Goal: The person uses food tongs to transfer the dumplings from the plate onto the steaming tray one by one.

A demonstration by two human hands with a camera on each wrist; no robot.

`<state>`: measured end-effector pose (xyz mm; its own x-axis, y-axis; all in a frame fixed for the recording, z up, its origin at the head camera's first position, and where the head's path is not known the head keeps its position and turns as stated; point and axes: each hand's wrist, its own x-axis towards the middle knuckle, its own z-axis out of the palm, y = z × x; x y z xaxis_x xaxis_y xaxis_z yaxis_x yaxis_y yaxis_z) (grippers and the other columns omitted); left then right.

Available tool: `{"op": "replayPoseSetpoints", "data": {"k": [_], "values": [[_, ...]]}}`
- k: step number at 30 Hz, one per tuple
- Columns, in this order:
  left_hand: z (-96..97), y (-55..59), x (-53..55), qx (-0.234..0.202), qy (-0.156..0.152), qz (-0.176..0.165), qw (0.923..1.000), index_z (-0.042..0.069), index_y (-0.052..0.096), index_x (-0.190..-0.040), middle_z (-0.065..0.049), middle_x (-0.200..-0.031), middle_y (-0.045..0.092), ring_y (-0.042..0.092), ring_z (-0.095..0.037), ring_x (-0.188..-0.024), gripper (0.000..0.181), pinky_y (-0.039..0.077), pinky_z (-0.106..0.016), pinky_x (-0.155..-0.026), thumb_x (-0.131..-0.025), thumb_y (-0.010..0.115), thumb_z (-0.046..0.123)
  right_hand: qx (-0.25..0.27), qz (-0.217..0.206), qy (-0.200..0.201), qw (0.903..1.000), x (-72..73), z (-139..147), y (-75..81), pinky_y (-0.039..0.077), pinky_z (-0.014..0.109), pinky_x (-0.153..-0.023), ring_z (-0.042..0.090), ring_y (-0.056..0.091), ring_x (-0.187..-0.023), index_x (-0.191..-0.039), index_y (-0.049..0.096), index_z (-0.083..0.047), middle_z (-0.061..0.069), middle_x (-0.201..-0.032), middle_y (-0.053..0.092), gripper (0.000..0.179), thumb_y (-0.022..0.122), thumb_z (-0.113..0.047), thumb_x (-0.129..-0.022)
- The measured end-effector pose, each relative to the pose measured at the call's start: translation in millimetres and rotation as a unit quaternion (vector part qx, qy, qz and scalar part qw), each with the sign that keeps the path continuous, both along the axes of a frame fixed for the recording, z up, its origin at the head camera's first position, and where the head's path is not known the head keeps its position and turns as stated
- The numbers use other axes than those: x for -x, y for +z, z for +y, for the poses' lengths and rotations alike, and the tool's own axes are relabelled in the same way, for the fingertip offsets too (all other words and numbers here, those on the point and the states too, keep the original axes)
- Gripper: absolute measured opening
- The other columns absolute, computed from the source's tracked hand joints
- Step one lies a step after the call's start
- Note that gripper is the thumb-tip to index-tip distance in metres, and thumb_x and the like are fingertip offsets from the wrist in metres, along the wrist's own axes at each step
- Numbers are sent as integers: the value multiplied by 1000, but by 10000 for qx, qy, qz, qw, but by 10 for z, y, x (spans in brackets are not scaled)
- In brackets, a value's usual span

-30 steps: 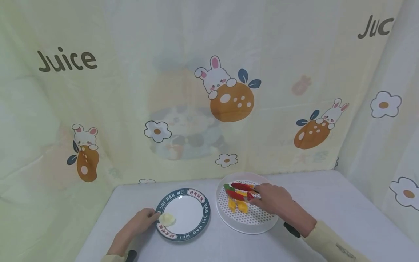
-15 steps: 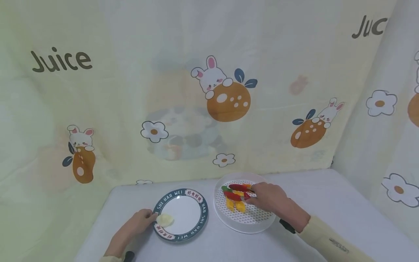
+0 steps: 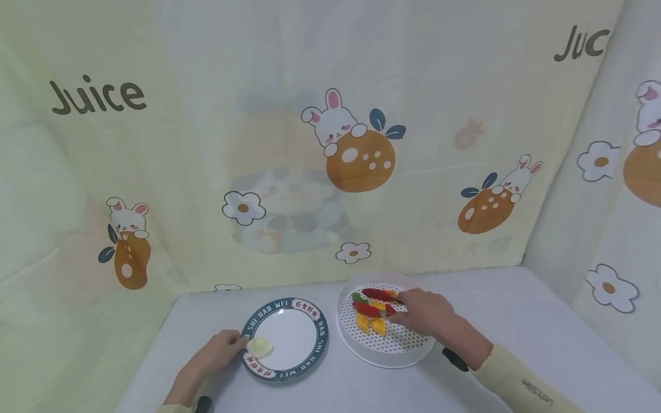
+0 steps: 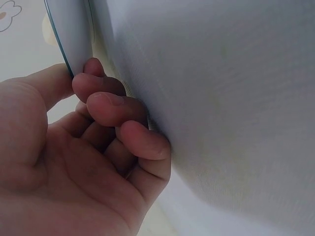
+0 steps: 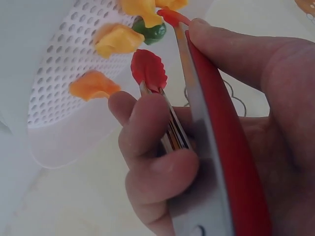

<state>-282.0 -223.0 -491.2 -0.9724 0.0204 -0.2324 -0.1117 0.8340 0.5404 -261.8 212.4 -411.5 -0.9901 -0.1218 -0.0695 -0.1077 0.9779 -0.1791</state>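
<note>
My left hand [image 3: 223, 347] pinches the left edge of a white plate [image 3: 296, 338] with a dark teal lettered rim. Thumb and fingertips meet at the plate's edge [image 4: 60, 42] in the left wrist view. A pale, dumpling-like piece [image 3: 260, 347] lies at the plate's left side. My right hand [image 3: 426, 312] grips metal tongs [image 5: 216, 123] with red handle covering and red tips, over a white perforated basket [image 3: 397, 360]. The tongs' two tips stand apart. Near them in the basket are a green piece [image 5: 150, 30], several yellow pieces [image 5: 118, 40] and an orange one [image 5: 93, 85].
Plate and basket stand side by side on a white-covered table [image 3: 485, 292]. A patterned curtain [image 3: 289, 143] with rabbits, fruit and flowers rises right behind the table, and another printed curtain [image 3: 573, 212] closes off the right side.
The whole head view has shifted slightly, carrying everything a little to the left. Both hands keep their grips on the plate and tongs, with the tongs' tips still spread over the basket.
</note>
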Motion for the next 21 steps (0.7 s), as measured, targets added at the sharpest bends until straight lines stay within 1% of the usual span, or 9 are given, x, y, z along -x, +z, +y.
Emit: {"op": "replayPoseSetpoints", "data": {"k": [4,7,13,16,21], "values": [[13,17,4,26,6,-59,10000,12,55,-76,-3,-70,50,48,-15,-70,33,40,-30,-63,-103,54,31,188,32,-88,9998,-25,23,45,55,49,-84,26,62,-98,-127,64,-6,10,-115,69,67,83,-48,-78],[16,32,3,31,-6,-79,10000,12,55,-77,-3,-71,51,49,-16,-70,33,41,-30,-64,-103,54,31,340,62,-186,9992,-42,27,100,55,52,-86,30,63,-103,-132,60,-5,15,-121,68,74,83,-49,-77],[5,40,14,17,-30,-38,10000,11,56,-78,-3,-71,52,49,-16,-70,32,41,-30,-64,-103,54,31,599,112,-246,9978,-103,-8,192,54,58,-89,41,58,-118,-143,49,-3,24,-138,57,91,79,-58,-77],[0,37,10,17,-52,-8,10000,11,55,-78,-3,-71,51,49,-16,-70,32,41,-30,-64,-103,54,30,817,81,-271,9963,-143,-42,206,55,57,-88,40,58,-119,-147,45,-5,23,-140,55,97,78,-62,-76],[-6,23,2,-21,-77,54,10000,11,55,-77,-3,-71,51,48,-16,-70,32,41,-30,-63,-103,54,30,1000,6,-272,9946,-203,-117,204,58,53,-84,37,59,-116,-149,41,-7,22,-141,52,105,78,-67,-72]]}}
